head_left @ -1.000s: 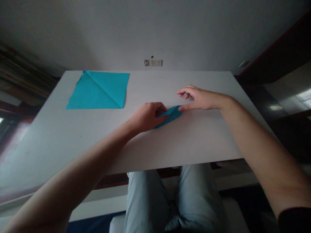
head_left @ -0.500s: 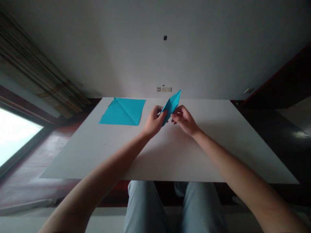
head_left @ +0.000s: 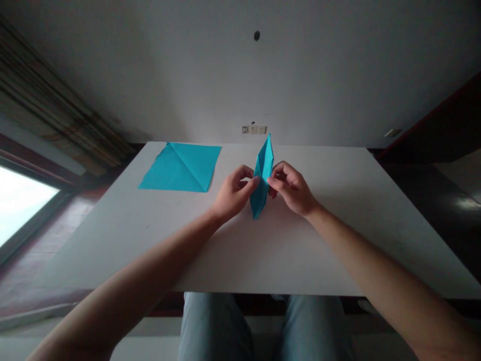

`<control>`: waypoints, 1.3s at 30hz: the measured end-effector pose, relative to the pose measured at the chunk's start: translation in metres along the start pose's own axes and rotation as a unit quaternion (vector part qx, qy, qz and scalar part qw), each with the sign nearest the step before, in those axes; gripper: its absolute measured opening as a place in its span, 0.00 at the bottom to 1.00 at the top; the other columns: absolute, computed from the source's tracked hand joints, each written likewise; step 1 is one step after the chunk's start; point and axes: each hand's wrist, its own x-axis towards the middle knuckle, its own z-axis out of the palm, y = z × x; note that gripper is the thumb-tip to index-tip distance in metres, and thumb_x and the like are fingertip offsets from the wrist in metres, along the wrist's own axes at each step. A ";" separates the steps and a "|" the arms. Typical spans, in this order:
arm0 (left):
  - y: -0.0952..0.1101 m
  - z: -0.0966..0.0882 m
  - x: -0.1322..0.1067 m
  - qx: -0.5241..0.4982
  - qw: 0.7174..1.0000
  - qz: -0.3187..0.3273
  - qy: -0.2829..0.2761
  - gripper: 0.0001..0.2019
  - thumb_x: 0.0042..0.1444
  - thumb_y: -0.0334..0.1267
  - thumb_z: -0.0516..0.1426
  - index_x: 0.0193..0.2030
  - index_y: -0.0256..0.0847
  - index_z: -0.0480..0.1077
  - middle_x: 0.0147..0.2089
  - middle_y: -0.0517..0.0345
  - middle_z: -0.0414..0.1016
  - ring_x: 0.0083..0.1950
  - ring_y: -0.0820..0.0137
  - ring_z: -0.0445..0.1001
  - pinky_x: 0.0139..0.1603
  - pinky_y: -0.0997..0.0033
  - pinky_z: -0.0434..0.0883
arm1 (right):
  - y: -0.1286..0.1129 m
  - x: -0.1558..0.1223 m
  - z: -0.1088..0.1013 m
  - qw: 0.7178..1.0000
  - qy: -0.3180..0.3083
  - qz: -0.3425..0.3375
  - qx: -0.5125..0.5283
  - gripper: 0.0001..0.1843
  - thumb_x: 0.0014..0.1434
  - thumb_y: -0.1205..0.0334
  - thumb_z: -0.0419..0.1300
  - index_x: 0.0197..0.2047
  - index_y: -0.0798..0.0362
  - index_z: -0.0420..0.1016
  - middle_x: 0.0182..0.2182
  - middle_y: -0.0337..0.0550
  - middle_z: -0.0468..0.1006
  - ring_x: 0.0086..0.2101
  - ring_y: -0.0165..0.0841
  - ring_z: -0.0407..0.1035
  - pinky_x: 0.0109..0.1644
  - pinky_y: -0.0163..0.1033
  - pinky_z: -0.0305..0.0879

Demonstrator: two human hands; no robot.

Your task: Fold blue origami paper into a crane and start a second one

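The left hand [head_left: 231, 195] and right hand [head_left: 293, 190] pinch the narrow folded turquoise paper diamond [head_left: 263, 163] upright; uneven pulling could tear its creases.

The folded paper [head_left: 262, 175] is teal blue and creased into a long, narrow diamond with 2 sharp tips. It stands nearly upright, its upper tip leaning slightly to the right and its lower tip pointing down toward the white table [head_left: 263, 250]; whether that tip touches the surface cannot be told. A lengthwise fold runs from tip to tip, leaving 1 face brighter and the other in shade. The piece is pinched at its widest middle part from both sides, the left hand [head_left: 233, 193] on its left edge and the right hand [head_left: 291, 188] on its right edge, thumbs and fingertips closed on the paper.
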 end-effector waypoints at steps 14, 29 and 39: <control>0.017 -0.002 -0.007 0.112 0.989 0.093 0.036 0.16 0.69 0.55 0.77 0.44 0.48 0.83 0.41 0.56 0.88 0.40 0.63 0.84 0.45 0.60 0.80 | -0.004 -0.004 0.005 0.999 -0.008 -0.025 -0.036 0.25 0.67 0.35 0.83 0.45 0.39 0.77 0.36 0.36 0.80 0.31 0.37 0.70 0.33 0.47 0.69; 0.023 0.005 -0.009 -0.020 0.999 0.050 0.007 0.29 0.60 0.66 0.84 0.40 0.46 0.81 0.40 0.55 0.88 0.39 0.65 0.85 0.39 0.65 0.82 | -0.015 -0.011 0.005 0.997 0.007 -0.056 -0.051 0.23 0.65 0.44 0.86 0.49 0.36 0.79 0.40 0.37 0.84 0.39 0.42 0.79 0.34 0.49 0.74; 0.006 -0.002 -0.002 -0.033 0.990 0.134 0.033 0.28 0.62 0.53 0.86 0.52 0.49 0.75 0.43 0.62 0.85 0.38 0.71 0.85 0.36 0.73 0.81 | -0.013 -0.006 0.000 0.995 0.007 -0.094 -0.045 0.19 0.72 0.41 0.81 0.49 0.42 0.81 0.35 0.35 0.83 0.31 0.33 0.77 0.29 0.38 0.73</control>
